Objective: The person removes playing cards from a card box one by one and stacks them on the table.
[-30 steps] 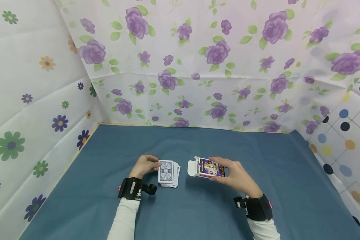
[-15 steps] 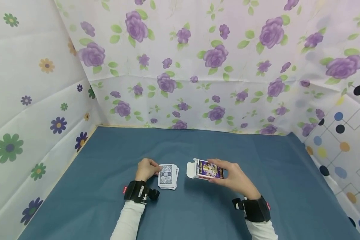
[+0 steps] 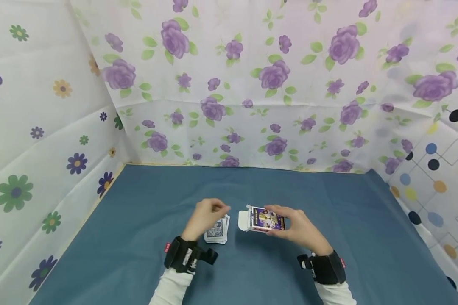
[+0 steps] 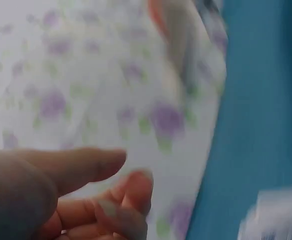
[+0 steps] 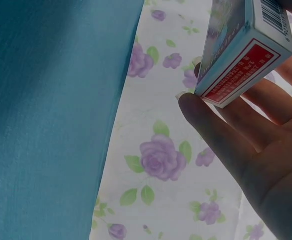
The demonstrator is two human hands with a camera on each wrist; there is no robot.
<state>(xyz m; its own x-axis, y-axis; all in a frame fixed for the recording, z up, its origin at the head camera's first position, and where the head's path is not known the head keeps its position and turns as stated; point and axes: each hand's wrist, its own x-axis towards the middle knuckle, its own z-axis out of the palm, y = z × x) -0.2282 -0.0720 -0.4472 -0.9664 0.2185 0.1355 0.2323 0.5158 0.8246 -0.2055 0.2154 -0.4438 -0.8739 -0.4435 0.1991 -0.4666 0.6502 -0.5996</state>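
My left hand (image 3: 204,217) hovers over a stack of playing cards (image 3: 215,232), covering its far left part. In the left wrist view the thumb and loosely curled fingers of the left hand (image 4: 81,187) have a gap between them, with nothing held; a blurred bit of the cards (image 4: 280,215) shows at lower right. My right hand (image 3: 301,228) grips a purple card box (image 3: 266,218) between thumb and fingers. The box's white end flap stands open toward the cards. The right wrist view shows the closed end of the box (image 5: 243,72), with a red label and barcode.
A blue cloth (image 3: 252,271) covers the table. Flower-printed sheets (image 3: 229,106) hang behind it and on the left, and a dotted sheet (image 3: 439,186) on the right. Each wrist wears a black strap (image 3: 328,267) with a small camera.
My left hand has left the near-left edge of the card stack, moving right and above it. The right hand and the card box have stayed almost still.
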